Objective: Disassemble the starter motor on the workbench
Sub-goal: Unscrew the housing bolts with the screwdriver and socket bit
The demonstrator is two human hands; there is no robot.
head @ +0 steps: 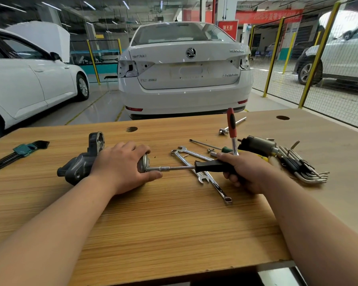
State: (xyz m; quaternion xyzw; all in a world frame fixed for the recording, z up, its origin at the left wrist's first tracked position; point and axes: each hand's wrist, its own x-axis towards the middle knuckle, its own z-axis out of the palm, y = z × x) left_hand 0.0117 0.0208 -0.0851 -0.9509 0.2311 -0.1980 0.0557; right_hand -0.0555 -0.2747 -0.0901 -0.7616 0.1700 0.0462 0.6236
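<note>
On the wooden workbench [174, 223], the left hand [120, 166] wraps its fingers around the starter motor [81, 164], which lies on its side left of centre. The right hand [242, 170] grips the black handle of a socket driver [174, 168], its shaft level and its tip against the motor's end cap. Combination wrenches [203, 176] lie crossed under the shaft. Behind the right hand sits the solenoid [258, 144], and beyond the bench a white car [184, 69].
</note>
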